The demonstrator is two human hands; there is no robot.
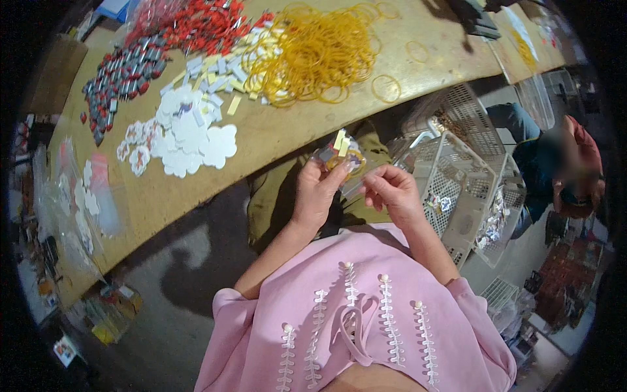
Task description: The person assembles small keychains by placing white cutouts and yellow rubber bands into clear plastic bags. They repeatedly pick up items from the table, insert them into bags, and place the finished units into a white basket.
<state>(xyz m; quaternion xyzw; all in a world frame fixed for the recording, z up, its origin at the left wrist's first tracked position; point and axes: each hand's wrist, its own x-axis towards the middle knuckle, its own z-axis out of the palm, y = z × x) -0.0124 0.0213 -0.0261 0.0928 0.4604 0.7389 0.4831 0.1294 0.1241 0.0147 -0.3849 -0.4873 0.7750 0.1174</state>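
Observation:
A small clear plastic bag point(353, 147) is held over my lap, just off the table's front edge. Inside it I make out pale yellow strips, a yellow rubber band and a white piece with a dark print. My left hand point(313, 193) grips the bag between thumb and fingers. On the other side, my right hand point(397, 194) is closed in a pinch at the bag's clear lower edge; its fingertips partly hide the film. The nearest pile on the table is white flower-shaped cards point(189, 140).
On the wooden table point(163, 209) lie yellow rubber bands point(320, 52), yellow and grey strips point(212, 78), grey-and-red pieces point(121, 75), red pieces point(209, 26) and plastic bags point(104, 189). Plastic baskets point(450, 170) with filled bags stand at right, near another person point(581, 157).

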